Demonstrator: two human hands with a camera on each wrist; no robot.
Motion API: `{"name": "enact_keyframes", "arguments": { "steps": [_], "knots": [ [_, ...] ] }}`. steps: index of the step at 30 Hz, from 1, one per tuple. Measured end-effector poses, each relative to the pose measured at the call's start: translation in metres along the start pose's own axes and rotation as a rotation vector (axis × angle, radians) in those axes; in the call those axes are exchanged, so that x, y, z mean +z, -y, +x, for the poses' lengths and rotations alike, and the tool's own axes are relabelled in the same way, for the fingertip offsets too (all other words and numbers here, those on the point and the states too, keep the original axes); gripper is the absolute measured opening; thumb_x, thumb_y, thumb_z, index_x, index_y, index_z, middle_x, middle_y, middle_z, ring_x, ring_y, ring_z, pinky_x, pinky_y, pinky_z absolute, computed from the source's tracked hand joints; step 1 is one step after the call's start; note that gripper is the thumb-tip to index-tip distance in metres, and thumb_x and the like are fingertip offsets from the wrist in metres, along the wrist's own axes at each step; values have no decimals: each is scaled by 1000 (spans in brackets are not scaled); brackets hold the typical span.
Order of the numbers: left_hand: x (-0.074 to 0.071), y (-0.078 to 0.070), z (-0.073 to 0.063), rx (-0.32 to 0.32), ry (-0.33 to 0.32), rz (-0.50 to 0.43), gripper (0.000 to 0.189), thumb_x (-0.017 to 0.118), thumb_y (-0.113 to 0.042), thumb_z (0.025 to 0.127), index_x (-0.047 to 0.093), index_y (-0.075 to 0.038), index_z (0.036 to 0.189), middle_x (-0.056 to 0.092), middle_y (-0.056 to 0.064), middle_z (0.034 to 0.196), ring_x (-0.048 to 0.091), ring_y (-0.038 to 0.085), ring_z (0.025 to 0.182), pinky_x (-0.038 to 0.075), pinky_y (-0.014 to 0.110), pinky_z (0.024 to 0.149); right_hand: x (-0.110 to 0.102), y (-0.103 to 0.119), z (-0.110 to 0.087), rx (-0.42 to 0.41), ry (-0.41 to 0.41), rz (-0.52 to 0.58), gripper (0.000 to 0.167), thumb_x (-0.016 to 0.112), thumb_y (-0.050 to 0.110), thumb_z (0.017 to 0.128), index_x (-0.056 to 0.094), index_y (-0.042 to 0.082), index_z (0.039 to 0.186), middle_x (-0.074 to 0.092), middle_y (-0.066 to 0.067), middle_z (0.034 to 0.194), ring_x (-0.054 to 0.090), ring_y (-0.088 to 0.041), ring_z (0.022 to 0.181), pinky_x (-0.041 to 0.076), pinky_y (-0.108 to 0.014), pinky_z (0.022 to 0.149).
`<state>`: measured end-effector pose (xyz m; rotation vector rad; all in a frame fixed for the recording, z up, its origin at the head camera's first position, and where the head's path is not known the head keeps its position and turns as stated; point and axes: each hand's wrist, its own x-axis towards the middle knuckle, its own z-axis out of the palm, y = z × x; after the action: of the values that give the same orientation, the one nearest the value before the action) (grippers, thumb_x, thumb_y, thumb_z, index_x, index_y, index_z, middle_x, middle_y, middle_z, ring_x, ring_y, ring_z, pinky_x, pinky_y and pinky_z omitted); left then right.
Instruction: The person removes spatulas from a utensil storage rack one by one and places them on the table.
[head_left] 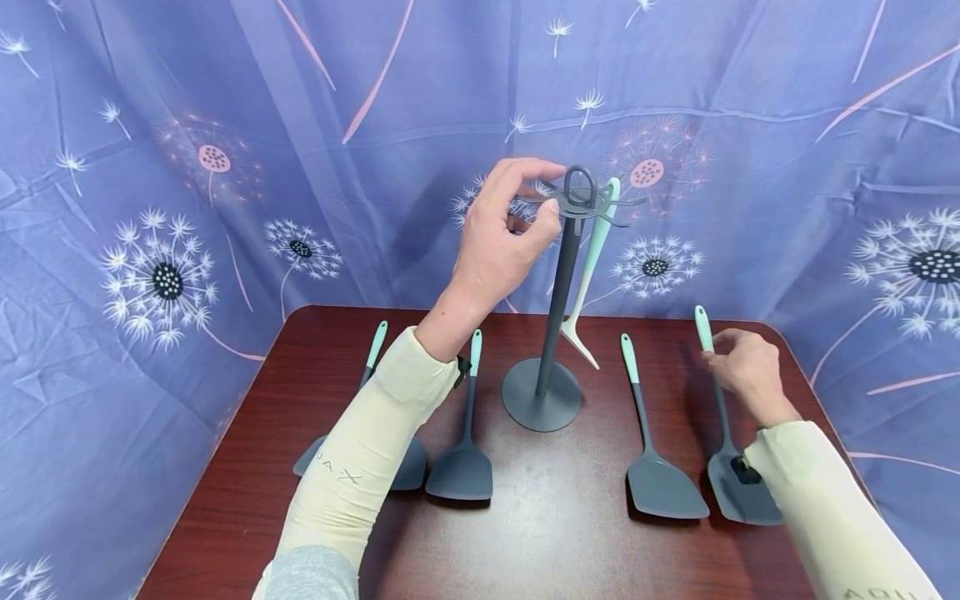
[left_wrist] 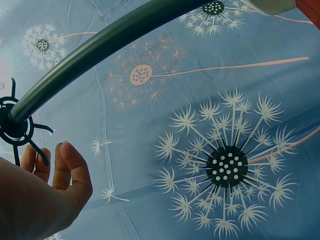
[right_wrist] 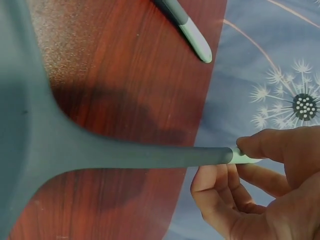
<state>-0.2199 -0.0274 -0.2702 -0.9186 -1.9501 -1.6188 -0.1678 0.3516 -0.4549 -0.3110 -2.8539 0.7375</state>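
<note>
A dark grey utensil stand (head_left: pixel 553 317) with a round base and a ring of hooks stands at the table's back. My left hand (head_left: pixel 498 229) reaches its top, thumb and curled fingers holding the hook ring's left side; in the left wrist view the hooks (left_wrist: pixel 42 127) partly cover the fingertips. One utensil with a mint handle (head_left: pixel 596 242) and pale, bent lower end hangs on the stand's right. On the right, my right hand (head_left: pixel 746 371) pinches the mint handle of a grey turner (head_left: pixel 726 454) between thumb and fingers. Whether its blade touches the table cannot be told.
Another grey turner (head_left: pixel 660 483) lies left of the held one. Left of the stand lies a turner (head_left: pixel 461 473), with more turner blades (head_left: pixel 408 467) partly hidden under my left sleeve. A patterned blue curtain (head_left: pixel 420 75) hangs behind the brown table (head_left: pixel 540 517).
</note>
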Motion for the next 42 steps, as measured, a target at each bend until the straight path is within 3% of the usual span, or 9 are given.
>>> {"name": "enact_keyframes", "arguments": {
  "steps": [4, 7, 10, 16, 22, 30, 42],
  "knots": [
    [0, 0, -1, -10, 2, -7, 35, 63, -18, 95, 73, -15, 129, 63, -5, 129, 64, 7, 103, 56, 28, 72, 3, -1, 2, 59, 77, 37, 36, 72, 13, 95, 65, -13, 119, 71, -7, 65, 64, -25, 59, 49, -36, 50],
    [0, -1, -1, -13, 10, -14, 35, 63, -18, 96, 73, -15, 129, 63, -4, 130, 64, 7, 103, 56, 28, 73, 5, -1, 3, 97, 116, 54, 38, 71, 13, 96, 64, -13, 123, 71, -4, 64, 61, -15, 51, 50, -35, 46],
    [0, 0, 0, -8, 11, -16, 35, 63, -17, 96, 73, -14, 129, 63, -4, 130, 64, 8, 103, 56, 29, 73, 6, -1, 6, 92, 120, 46, 38, 72, 14, 96, 65, -13, 121, 72, -5, 65, 62, -16, 54, 49, -35, 47],
    [-1, 0, -1, -4, 3, -9, 34, 62, -16, 96, 73, -14, 129, 63, -4, 129, 64, 8, 102, 56, 28, 72, 8, -2, 8, 58, 110, -3, 35, 71, 16, 94, 68, -12, 115, 72, -7, 66, 65, -33, 72, 46, -32, 53],
    [0, -1, 0, -7, 5, -9, 34, 62, -16, 96, 73, -14, 128, 63, -4, 130, 65, 7, 103, 56, 28, 72, 10, -5, 7, 84, 147, -10, 33, 69, 15, 94, 69, -12, 112, 72, -10, 70, 66, -36, 77, 49, -31, 53],
    [-1, 0, -1, -15, 9, 0, 34, 62, -17, 96, 73, -15, 128, 63, -5, 130, 64, 7, 104, 56, 28, 73, 16, -12, 7, 117, 207, 19, 35, 68, 12, 94, 66, -15, 116, 71, -5, 67, 66, -12, 53, 53, -30, 52],
    [-1, -1, 0, -17, 12, 14, 34, 62, -17, 96, 73, -16, 128, 64, -5, 130, 64, 7, 104, 56, 28, 74, 24, -15, 7, 198, 246, 78, 38, 68, 9, 96, 63, -17, 123, 73, -21, 82, 72, -17, 58, 60, -33, 54]
  ]
}}
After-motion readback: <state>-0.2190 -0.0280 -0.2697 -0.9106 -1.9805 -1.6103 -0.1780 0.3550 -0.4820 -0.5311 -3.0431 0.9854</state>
